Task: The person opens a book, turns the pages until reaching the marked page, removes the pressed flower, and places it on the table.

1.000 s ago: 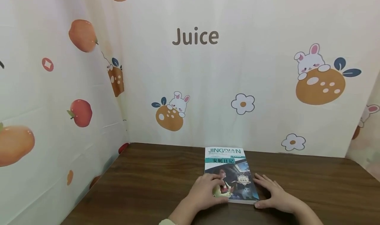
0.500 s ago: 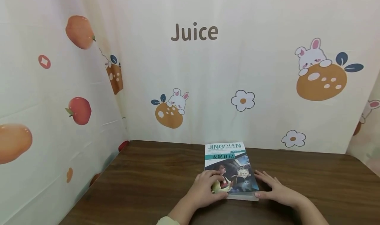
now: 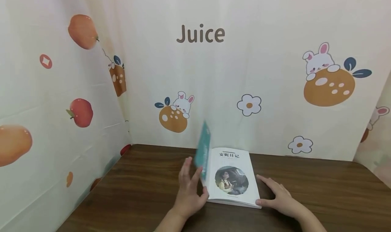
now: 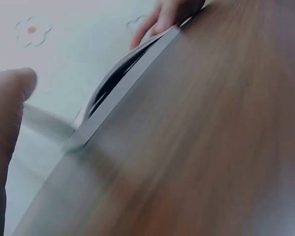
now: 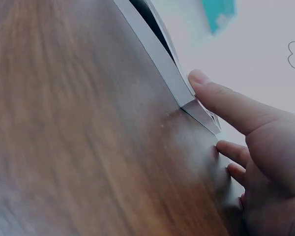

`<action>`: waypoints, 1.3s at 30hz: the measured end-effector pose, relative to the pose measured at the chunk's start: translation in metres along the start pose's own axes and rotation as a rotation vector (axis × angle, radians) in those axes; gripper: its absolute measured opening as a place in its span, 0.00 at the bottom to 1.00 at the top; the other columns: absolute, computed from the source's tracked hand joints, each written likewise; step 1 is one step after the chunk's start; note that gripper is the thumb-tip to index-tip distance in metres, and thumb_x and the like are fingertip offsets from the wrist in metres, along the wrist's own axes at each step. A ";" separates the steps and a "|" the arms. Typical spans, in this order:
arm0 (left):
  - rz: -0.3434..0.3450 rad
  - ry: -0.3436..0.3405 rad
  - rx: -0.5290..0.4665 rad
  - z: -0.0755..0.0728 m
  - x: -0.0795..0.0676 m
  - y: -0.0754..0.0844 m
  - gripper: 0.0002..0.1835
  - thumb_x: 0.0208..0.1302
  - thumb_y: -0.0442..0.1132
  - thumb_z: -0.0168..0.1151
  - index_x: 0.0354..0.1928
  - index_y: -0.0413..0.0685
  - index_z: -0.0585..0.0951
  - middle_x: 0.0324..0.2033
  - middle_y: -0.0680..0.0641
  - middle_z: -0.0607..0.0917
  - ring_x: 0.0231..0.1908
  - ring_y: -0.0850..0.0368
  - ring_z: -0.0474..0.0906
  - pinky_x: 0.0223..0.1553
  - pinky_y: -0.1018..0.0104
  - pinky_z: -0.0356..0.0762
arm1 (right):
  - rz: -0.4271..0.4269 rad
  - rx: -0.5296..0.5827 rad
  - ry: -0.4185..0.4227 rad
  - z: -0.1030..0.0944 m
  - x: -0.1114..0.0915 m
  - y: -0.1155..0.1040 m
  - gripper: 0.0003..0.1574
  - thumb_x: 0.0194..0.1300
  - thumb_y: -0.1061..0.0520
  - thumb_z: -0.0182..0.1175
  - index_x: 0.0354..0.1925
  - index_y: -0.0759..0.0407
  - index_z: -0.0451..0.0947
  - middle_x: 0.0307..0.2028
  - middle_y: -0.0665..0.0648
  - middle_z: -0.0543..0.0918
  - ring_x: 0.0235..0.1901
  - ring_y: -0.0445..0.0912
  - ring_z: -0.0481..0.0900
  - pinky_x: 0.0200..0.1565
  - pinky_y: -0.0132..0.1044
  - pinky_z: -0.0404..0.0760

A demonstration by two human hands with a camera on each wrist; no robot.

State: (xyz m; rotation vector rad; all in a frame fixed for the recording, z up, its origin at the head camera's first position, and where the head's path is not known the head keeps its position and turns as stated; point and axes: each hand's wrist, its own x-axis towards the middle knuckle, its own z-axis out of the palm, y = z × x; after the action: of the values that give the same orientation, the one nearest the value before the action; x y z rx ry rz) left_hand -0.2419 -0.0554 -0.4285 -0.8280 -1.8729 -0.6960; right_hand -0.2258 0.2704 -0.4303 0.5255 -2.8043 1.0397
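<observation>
A paperback book (image 3: 232, 177) lies on the table, turned to a white title page with a round picture. Its teal-backed front cover (image 3: 203, 152) stands nearly upright along the spine side, blurred. Fingers spread, my left hand (image 3: 189, 193) is at the lower part of that cover, its thumb near the book's bottom left corner. In the left wrist view only the left thumb (image 4: 7, 113) shows, apart from the book. My right hand (image 3: 282, 198) rests at the book's right edge, the thumb (image 5: 219, 96) touching the bottom right corner and the fingers extended alongside.
The brown wooden table (image 3: 146, 177) extends to both sides of the book. Behind it hangs a pale printed curtain (image 3: 220, 75) with rabbits, fruit and flowers; another patterned curtain panel (image 3: 52, 96) runs along the left.
The book's front cover has lifted and swung left, uncovering the title page. My left hand has moved left from atop the cover; the right stays at the right edge, shifted slightly left.
</observation>
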 end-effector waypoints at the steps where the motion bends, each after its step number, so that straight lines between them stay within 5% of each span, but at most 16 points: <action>1: -0.007 -0.009 0.030 -0.005 -0.002 -0.003 0.45 0.35 0.34 0.61 0.65 0.51 0.63 0.66 0.33 0.50 0.66 0.38 0.45 0.65 0.53 0.41 | -0.002 0.007 0.010 0.000 -0.001 0.000 0.47 0.50 0.44 0.68 0.64 0.59 0.63 0.60 0.70 0.66 0.60 0.73 0.54 0.53 0.72 0.46; 4: -0.028 -0.046 0.111 -0.019 -0.006 -0.012 0.38 0.38 0.38 0.66 0.59 0.55 0.72 0.67 0.34 0.50 0.67 0.36 0.42 0.64 0.46 0.29 | -0.007 0.032 0.023 -0.002 -0.003 0.001 0.45 0.50 0.45 0.68 0.63 0.56 0.65 0.61 0.72 0.65 0.61 0.74 0.52 0.52 0.73 0.44; 6: -0.027 -0.081 0.178 -0.026 -0.006 -0.017 0.28 0.41 0.42 0.66 0.52 0.56 0.79 0.66 0.37 0.58 0.66 0.38 0.47 0.62 0.39 0.28 | -0.018 0.064 0.021 -0.003 -0.004 0.003 0.43 0.50 0.46 0.69 0.62 0.55 0.66 0.62 0.72 0.62 0.61 0.74 0.50 0.52 0.74 0.41; 8: -0.023 -0.104 0.238 -0.028 -0.005 -0.018 0.17 0.45 0.44 0.64 0.41 0.54 0.84 0.56 0.43 0.74 0.62 0.43 0.62 0.62 0.36 0.35 | -0.044 0.106 0.018 -0.004 -0.005 0.004 0.42 0.50 0.48 0.69 0.62 0.55 0.67 0.64 0.72 0.58 0.65 0.70 0.46 0.53 0.75 0.37; 12: -0.067 -0.227 0.407 -0.025 -0.001 -0.011 0.07 0.50 0.43 0.62 0.31 0.50 0.83 0.27 0.52 0.86 0.35 0.56 0.82 0.61 0.42 0.56 | -0.099 0.176 0.010 -0.002 -0.007 0.007 0.40 0.51 0.51 0.69 0.61 0.56 0.68 0.65 0.70 0.58 0.68 0.34 0.39 0.53 0.74 0.30; 14: -0.101 -0.325 0.469 -0.019 0.000 -0.004 0.07 0.49 0.41 0.64 0.32 0.49 0.82 0.23 0.52 0.84 0.28 0.57 0.81 0.56 0.49 0.68 | -0.115 0.191 -0.002 -0.002 -0.008 0.009 0.38 0.52 0.51 0.68 0.61 0.55 0.69 0.64 0.69 0.61 0.60 0.18 0.40 0.54 0.74 0.29; 17: -0.141 -0.472 0.431 -0.005 0.000 0.007 0.09 0.50 0.39 0.64 0.36 0.50 0.82 0.30 0.52 0.84 0.33 0.57 0.80 0.48 0.59 0.75 | -0.129 0.182 -0.012 -0.003 -0.008 0.009 0.34 0.53 0.51 0.67 0.58 0.55 0.72 0.62 0.68 0.65 0.56 0.13 0.46 0.54 0.73 0.29; 20: -0.170 -0.553 0.272 0.011 0.002 0.018 0.12 0.55 0.38 0.59 0.43 0.52 0.82 0.42 0.53 0.82 0.46 0.58 0.76 0.46 0.62 0.76 | -0.141 0.172 -0.012 -0.002 -0.006 0.008 0.33 0.52 0.51 0.67 0.57 0.56 0.74 0.62 0.69 0.66 0.56 0.14 0.48 0.54 0.74 0.30; 23: -0.199 -0.647 0.172 0.023 0.006 0.028 0.14 0.63 0.44 0.51 0.49 0.57 0.79 0.51 0.56 0.78 0.56 0.59 0.70 0.55 0.50 0.68 | -0.133 0.178 -0.018 0.001 -0.004 0.008 0.32 0.53 0.50 0.67 0.56 0.55 0.74 0.62 0.69 0.66 0.58 0.18 0.50 0.54 0.73 0.32; 28: -0.244 -0.793 0.193 0.031 0.009 0.038 0.22 0.62 0.67 0.45 0.52 0.70 0.77 0.53 0.60 0.75 0.56 0.59 0.68 0.55 0.35 0.59 | -0.046 0.146 0.031 0.006 0.000 0.005 0.32 0.52 0.49 0.67 0.56 0.55 0.75 0.60 0.66 0.69 0.65 0.51 0.59 0.56 0.72 0.38; 31: -0.274 -0.787 0.211 0.032 0.010 0.038 0.25 0.56 0.72 0.47 0.49 0.72 0.78 0.51 0.61 0.76 0.53 0.60 0.69 0.55 0.37 0.59 | 0.028 0.095 0.080 0.010 0.003 0.001 0.38 0.52 0.47 0.68 0.59 0.57 0.71 0.59 0.67 0.71 0.60 0.68 0.61 0.58 0.69 0.43; 39: -0.317 -0.677 0.189 0.032 0.008 0.036 0.19 0.56 0.68 0.51 0.40 0.70 0.81 0.45 0.64 0.80 0.49 0.63 0.72 0.53 0.40 0.61 | 0.110 0.028 0.128 0.014 0.007 -0.007 0.41 0.54 0.44 0.65 0.61 0.60 0.68 0.58 0.67 0.71 0.59 0.68 0.63 0.59 0.66 0.47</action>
State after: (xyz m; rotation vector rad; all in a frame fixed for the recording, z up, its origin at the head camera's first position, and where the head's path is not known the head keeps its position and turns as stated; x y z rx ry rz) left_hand -0.2335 -0.0074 -0.4295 -0.6973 -2.6752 -0.4371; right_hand -0.2293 0.2548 -0.4351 0.2985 -2.7362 1.0933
